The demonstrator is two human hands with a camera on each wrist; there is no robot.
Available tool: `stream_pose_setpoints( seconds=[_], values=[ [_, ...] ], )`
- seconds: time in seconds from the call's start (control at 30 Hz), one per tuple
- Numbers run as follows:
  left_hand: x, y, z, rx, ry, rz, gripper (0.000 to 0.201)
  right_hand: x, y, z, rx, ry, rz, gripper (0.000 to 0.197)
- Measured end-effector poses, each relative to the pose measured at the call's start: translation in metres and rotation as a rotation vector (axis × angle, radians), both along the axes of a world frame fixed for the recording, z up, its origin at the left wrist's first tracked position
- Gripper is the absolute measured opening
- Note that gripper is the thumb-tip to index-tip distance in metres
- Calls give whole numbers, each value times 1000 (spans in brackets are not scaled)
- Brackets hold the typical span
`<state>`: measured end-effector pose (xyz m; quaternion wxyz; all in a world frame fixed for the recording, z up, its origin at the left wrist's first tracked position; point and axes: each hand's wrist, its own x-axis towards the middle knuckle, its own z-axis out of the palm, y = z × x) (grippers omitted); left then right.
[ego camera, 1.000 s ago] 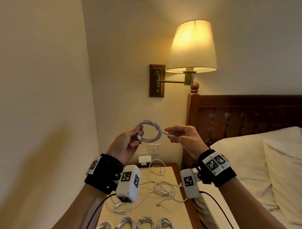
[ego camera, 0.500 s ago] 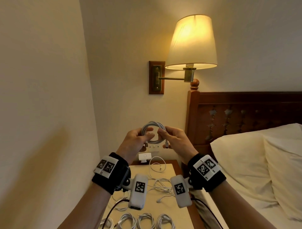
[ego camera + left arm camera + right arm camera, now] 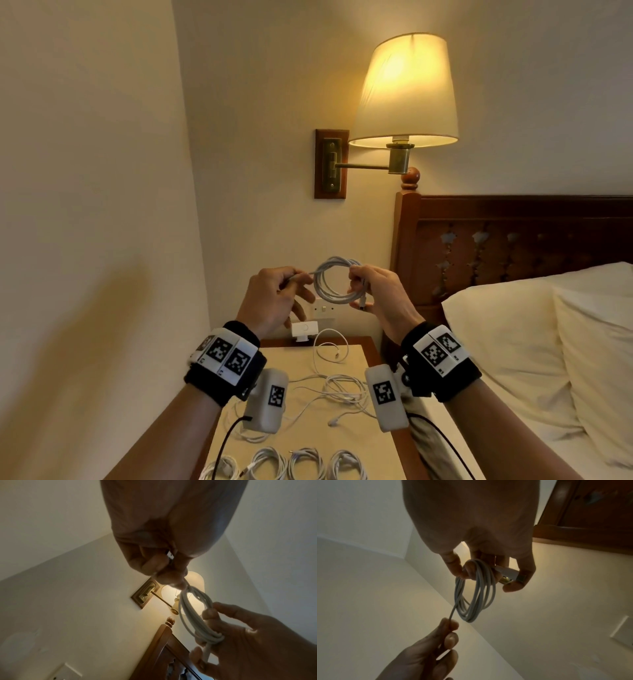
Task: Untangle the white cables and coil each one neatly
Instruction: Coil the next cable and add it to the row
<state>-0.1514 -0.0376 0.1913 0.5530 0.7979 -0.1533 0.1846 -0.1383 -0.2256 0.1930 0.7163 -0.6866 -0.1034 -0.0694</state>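
Both hands hold one white cable coil [image 3: 334, 282] in the air above the nightstand. My right hand [image 3: 371, 291] grips the coil's right side, with one connector [image 3: 506, 571] lying under its thumb. My left hand [image 3: 277, 294] pinches the cable's free end [image 3: 452, 613], which runs out from the coil's upper left. In the left wrist view the coil [image 3: 193, 614] hangs between both hands. A tangle of loose white cables [image 3: 339, 390] lies on the nightstand below. Several coiled cables [image 3: 305, 464] sit in a row at its front edge.
The nightstand [image 3: 305, 442] stands between the left wall and the bed [image 3: 513, 359] with pillows. A white charger [image 3: 303, 330] is plugged in at the back. A lit wall lamp [image 3: 406, 92] and wooden headboard [image 3: 513, 240] rise behind my hands.
The coil passed from my left hand to my right. My left hand drew apart to the left, now pinching the free end. The view tilted down slightly.
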Motion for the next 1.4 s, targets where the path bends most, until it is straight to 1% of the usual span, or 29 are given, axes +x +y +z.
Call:
stream_pose_setpoints(
  seconds=[0.13, 0.23, 0.3, 0.37, 0.43, 0.5, 0.53, 0.57, 0.63, 0.67, 0.7, 0.77, 0.87, 0.9, 0.97, 1.0, 1.1, 1.17, 1.3, 1.33, 1.4],
  values=[
    [-2, 8, -1, 10, -67, 53, 22, -1, -5, -2, -109, -20, 11, 26],
    [3, 16, -1, 37, -68, 46, 22, -2, -8, -1, -148, 0, 33, 24],
    [7, 16, -7, 0, -39, 61, 23, -1, -7, -3, -109, 55, 47, 26],
    [9, 12, -18, -4, 2, 78, 25, 1, -5, -8, -1, 127, 82, 33],
    [7, 8, -34, 57, 38, 64, 25, 2, -3, -15, 64, 148, 102, 36],
    [5, 3, -50, 102, 92, 25, 20, -1, -1, -19, 61, 125, 123, 38],
    [5, -1, -56, 64, 135, 10, 17, -2, 1, -21, 53, 111, 138, 38],
    [6, -5, -60, -23, 197, 8, 18, -4, 3, -23, 47, 99, 153, 38],
    [6, -9, -60, -285, 363, -17, 22, -6, 4, -26, 57, 80, 178, 38],
    [6, -9, -59, -418, 435, -74, 23, -6, 3, -27, 78, 76, 186, 38],
    [6, -8, -57, -510, 485, -141, 25, -7, 1, -28, 111, 78, 196, 38],
    [6, -6, -55, -602, 517, -244, 29, -8, -5, -28, 189, 89, 227, 37],
    [5, -11, -51, -656, 531, -344, 41, -11, -9, -29, 313, 109, 294, 34],
    [3, -14, -49, -702, 547, -417, 42, -12, -9, -30, 358, 122, 320, 33],
    [-1, -16, -44, -809, 587, -562, 37, -14, -11, -35, 420, 145, 359, 32],
    [-3, -16, -42, -828, 601, -610, 35, -14, -13, -38, 422, 152, 363, 32],
    [0, -17, -47, -783, 616, -682, 27, -16, -17, -44, 366, 161, 327, 33],
    [1, -19, -51, -750, 627, -661, 21, -16, -19, -50, 330, 157, 295, 34],
    [-3, -24, -60, -644, 650, -644, 18, -19, -23, -62, 307, 165, 243, 35],
    [-5, -24, -62, -645, 662, -659, 18, -19, -25, -65, 302, 170, 234, 34],
    [-7, -27, -65, -704, 698, -693, 19, -19, -28, -73, 294, 191, 228, 34]
  ],
)
